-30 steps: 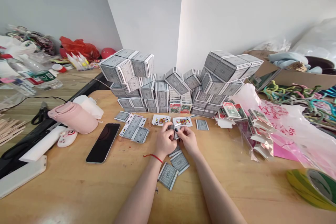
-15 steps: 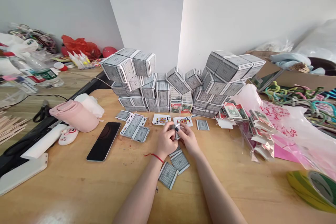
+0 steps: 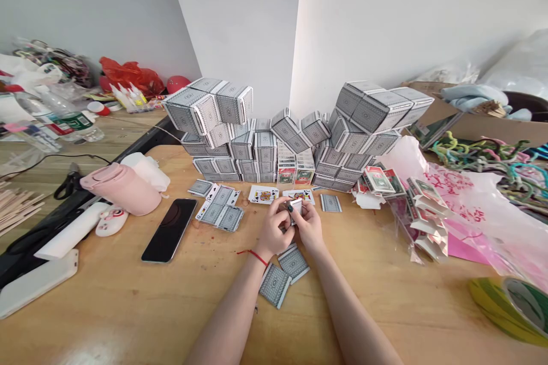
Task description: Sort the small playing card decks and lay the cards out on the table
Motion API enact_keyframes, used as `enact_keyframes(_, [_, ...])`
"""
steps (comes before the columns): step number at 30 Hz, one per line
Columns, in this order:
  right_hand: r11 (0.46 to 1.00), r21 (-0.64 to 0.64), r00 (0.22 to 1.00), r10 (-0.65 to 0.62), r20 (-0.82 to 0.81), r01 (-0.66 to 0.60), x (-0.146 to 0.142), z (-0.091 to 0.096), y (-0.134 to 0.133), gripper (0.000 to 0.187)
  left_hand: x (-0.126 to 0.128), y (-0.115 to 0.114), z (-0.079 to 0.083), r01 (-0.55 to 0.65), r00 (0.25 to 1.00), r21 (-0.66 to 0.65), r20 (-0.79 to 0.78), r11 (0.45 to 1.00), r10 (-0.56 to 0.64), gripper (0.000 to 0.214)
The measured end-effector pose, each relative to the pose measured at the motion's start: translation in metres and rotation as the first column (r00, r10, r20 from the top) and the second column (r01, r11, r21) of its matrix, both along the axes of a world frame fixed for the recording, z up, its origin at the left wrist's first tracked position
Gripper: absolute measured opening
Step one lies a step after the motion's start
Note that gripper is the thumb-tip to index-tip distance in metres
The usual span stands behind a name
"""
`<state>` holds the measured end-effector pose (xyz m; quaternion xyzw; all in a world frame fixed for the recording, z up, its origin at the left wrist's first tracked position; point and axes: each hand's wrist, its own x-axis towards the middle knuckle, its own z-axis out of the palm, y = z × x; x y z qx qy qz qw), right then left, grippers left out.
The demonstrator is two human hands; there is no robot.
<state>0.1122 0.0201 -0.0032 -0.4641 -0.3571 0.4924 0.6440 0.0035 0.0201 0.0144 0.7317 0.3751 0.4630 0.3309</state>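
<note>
Showing more of its white side than half a second before, the card (image 3: 296, 205) sat pinched in the fingers of the left hand (image 3: 275, 228) and right hand (image 3: 310, 229), near of the right face-up card (image 3: 306, 197), its handling seemingly unfinished.

The left hand (image 3: 277, 227) and right hand (image 3: 310, 227) pinch a card piece (image 3: 297, 204) between them; face-up cards (image 3: 262, 195) lie just beyond the hands, folded cards (image 3: 274, 285) nearer, a phone (image 3: 169, 231) left of the left hand.
</note>
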Motion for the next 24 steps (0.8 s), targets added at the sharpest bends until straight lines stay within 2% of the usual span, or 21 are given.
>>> enact_keyframes(3, [0.994,0.015,0.993,-0.105,0.054,0.104,0.005,0.002,0.0,0.036,-0.001,0.002,0.002,0.08,0.982,-0.142,0.18,0.987,-0.054,0.012])
enact_keyframes(5, [0.987,0.027,0.986,-0.16,0.051,0.159,0.009,0.005,0.0,0.039,-0.001,0.006,-0.001,0.14,0.938,-0.277,0.343,0.95,-0.038,0.01])
enact_keyframes(6, [0.983,0.034,0.982,-0.181,0.045,0.18,0.01,0.007,0.0,0.04,-0.001,0.008,-0.002,0.179,0.912,-0.352,0.409,0.919,-0.022,0.011])
enact_keyframes(8, [0.979,0.05,0.979,-0.2,0.046,0.198,0.011,0.008,0.0,0.041,0.0,0.012,-0.006,0.273,0.863,-0.502,0.505,0.821,0.022,0.018])
enact_keyframes(10, [0.981,0.073,0.98,-0.186,0.067,0.181,0.01,0.009,-0.001,0.041,0.001,0.015,-0.009,0.353,0.832,-0.588,0.553,0.728,0.043,0.026])
enact_keyframes(12, [0.985,0.104,0.984,-0.147,0.097,0.137,0.007,0.008,-0.002,0.041,0.002,0.016,-0.01,0.395,0.818,-0.624,0.572,0.674,0.05,0.028])
enact_keyframes(17, [0.987,0.161,0.981,-0.044,0.191,0.013,0.002,0.002,-0.003,0.046,-0.003,0.017,-0.011,0.469,0.773,-0.64,0.631,0.609,0.068,0.029])
enact_keyframes(21, [0.989,0.145,0.96,-0.031,0.278,-0.01,0.005,0.001,-0.004,0.043,-0.009,0.02,-0.011,0.534,0.745,-0.645,0.665,0.546,0.057,0.027])
enact_keyframes(24, [0.993,0.118,0.964,-0.022,0.267,-0.011,0.007,0.003,-0.004,0.042,-0.014,0.022,-0.009,0.573,0.728,-0.637,0.685,0.516,0.037,0.022])
